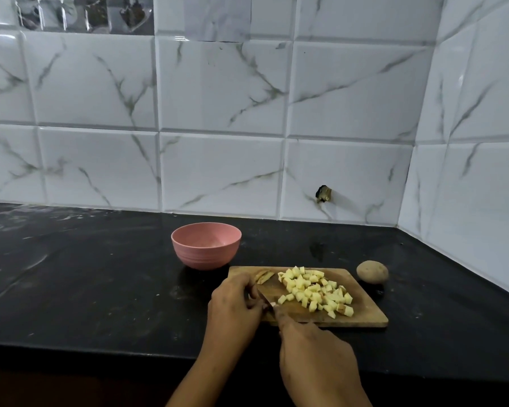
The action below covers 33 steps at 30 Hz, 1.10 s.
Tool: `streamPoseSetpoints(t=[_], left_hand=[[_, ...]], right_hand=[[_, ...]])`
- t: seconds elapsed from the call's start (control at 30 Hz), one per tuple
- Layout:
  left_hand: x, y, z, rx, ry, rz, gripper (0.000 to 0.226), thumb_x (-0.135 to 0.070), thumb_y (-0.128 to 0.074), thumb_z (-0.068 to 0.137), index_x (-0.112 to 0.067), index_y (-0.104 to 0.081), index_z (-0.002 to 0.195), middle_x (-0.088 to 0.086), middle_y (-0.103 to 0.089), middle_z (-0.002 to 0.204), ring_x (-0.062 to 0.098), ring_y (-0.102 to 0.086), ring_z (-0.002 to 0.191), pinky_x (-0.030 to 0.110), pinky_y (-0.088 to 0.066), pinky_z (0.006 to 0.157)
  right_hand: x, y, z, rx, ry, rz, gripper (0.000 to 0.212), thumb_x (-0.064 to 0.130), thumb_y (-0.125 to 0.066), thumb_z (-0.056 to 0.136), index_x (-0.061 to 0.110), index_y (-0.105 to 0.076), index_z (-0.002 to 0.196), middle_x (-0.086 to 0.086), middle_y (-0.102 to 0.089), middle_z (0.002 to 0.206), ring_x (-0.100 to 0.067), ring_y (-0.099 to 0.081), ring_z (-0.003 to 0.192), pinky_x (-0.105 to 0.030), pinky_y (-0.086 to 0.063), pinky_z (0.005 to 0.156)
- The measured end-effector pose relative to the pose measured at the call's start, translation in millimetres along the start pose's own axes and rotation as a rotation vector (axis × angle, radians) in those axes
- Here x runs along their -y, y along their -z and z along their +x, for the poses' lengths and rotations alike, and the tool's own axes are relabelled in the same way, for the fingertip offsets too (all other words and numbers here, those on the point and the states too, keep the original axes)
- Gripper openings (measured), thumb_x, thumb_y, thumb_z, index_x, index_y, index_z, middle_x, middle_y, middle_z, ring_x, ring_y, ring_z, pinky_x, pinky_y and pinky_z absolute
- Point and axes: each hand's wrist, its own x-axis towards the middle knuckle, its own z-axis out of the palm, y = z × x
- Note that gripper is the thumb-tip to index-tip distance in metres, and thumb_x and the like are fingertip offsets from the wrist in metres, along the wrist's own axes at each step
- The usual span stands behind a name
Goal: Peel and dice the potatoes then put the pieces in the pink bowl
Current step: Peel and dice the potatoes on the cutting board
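Two hands, one knife, one bowl

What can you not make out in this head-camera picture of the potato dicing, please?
Head view: whatever lies under the left hand is hidden by its fingers.
Head view: the handle of the knife is hidden inside the right hand; only part of the blade shows.
Head view: the pink bowl hides its own floor behind its near wall.
Head view: the dark thing on the wall tile is too small to identify.
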Motion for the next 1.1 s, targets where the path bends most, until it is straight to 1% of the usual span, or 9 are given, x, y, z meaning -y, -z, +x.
streamPoseSetpoints(t=[0.17, 0.33, 0.43, 0.53, 0.6, 0.67, 0.77, 0.9, 1.1], left_hand=[[0, -1, 2, 0.018, 0.001, 0.017, 0.039, -0.009, -0.078, 0.068, -0.029, -0.045, 0.063, -0.011, -0.054, 0.076, 0.005, -0.054, 0.073, 0.024, -0.051, 0.069], [1, -4, 22, 0.161, 0.046, 0.034, 0.033, -0.009, -0.079, 0.071, -0.027, -0.051, 0.068, -0.007, -0.058, 0.093, 0.001, -0.060, 0.074, 0.011, -0.046, 0.066], [-6, -9, 40, 0.239, -0.001, 0.133, 0.028, -0.009, -0.073, 0.077, -0.028, -0.052, 0.073, -0.007, -0.059, 0.100, 0.005, -0.056, 0.087, 0.014, -0.045, 0.073], [-14, -19, 54, 0.308, -0.038, 0.128, 0.024, -0.008, -0.069, 0.081, -0.027, -0.055, 0.078, -0.007, -0.057, 0.102, 0.007, -0.058, 0.092, 0.021, -0.053, 0.081], [-14, -25, 61, 0.265, -0.062, 0.162, 0.017, -0.010, -0.066, 0.083, -0.025, -0.057, 0.084, -0.009, -0.057, 0.100, 0.006, -0.056, 0.091, 0.020, -0.051, 0.078], [-8, -27, 65, 0.153, -0.114, 0.245, 0.011, -0.016, -0.063, 0.086, -0.025, -0.061, 0.091, -0.010, -0.056, 0.104, 0.008, -0.050, 0.100, 0.020, -0.044, 0.083], [4, -29, 65, 0.105, -0.192, 0.382, 0.019, -0.024, -0.053, 0.093, -0.026, -0.065, 0.107, -0.012, -0.052, 0.119, 0.008, -0.039, 0.113, 0.019, -0.031, 0.091], [14, -31, 67, 0.226, -0.109, 0.389, 0.028, -0.025, -0.048, 0.095, -0.028, -0.064, 0.118, -0.009, -0.053, 0.125, 0.010, -0.043, 0.116, 0.022, -0.032, 0.094], [10, -28, 65, 0.250, -0.111, 0.414, 0.030, -0.028, -0.050, 0.095, -0.029, -0.060, 0.123, -0.007, -0.048, 0.127, 0.011, -0.042, 0.113, 0.019, -0.032, 0.092]], right_hand=[[-6, 1, 0, -0.090, 0.046, -0.055, 0.064, 0.014, -0.043, 0.100, 0.032, -0.012, 0.153, -0.003, -0.059, 0.118, -0.018, -0.059, 0.102, -0.031, -0.044, 0.075], [-28, 7, 1, -0.251, -0.058, -0.039, 0.062, 0.015, -0.038, 0.101, 0.034, -0.008, 0.153, 0.003, -0.061, 0.114, -0.013, -0.059, 0.088, -0.022, -0.031, 0.051], [-36, 9, 1, -0.290, -0.085, 0.030, 0.058, 0.019, -0.035, 0.102, 0.038, -0.011, 0.152, 0.004, -0.060, 0.118, -0.012, -0.059, 0.099, -0.025, -0.042, 0.063], [-36, 11, -2, -0.241, -0.090, 0.081, 0.055, 0.024, -0.034, 0.103, 0.040, -0.013, 0.151, 0.001, -0.057, 0.125, -0.014, -0.057, 0.106, -0.028, -0.047, 0.077], [-34, 12, -4, -0.196, -0.083, 0.111, 0.051, 0.029, -0.031, 0.104, 0.041, -0.015, 0.151, 0.001, -0.054, 0.129, -0.014, -0.056, 0.108, -0.029, -0.047, 0.082], [-32, 15, -5, -0.143, -0.078, 0.144, 0.049, 0.031, -0.028, 0.105, 0.042, -0.014, 0.151, 0.000, -0.052, 0.132, -0.014, -0.054, 0.112, -0.029, -0.045, 0.087], [-29, 19, -4, -0.066, -0.060, 0.146, 0.049, 0.029, -0.031, 0.105, 0.040, -0.017, 0.151, -0.001, -0.049, 0.137, -0.016, -0.051, 0.118, -0.031, -0.044, 0.092], [-27, 15, 1, -0.061, -0.055, 0.083, 0.052, 0.026, -0.037, 0.103, 0.039, -0.019, 0.150, 0.000, -0.051, 0.135, -0.016, -0.053, 0.116, -0.031, -0.044, 0.087], [-29, 9, 11, -0.112, -0.078, 0.003, 0.053, 0.024, -0.037, 0.103, 0.035, -0.018, 0.151, 0.001, -0.055, 0.127, -0.015, -0.057, 0.106, -0.028, -0.040, 0.068]])
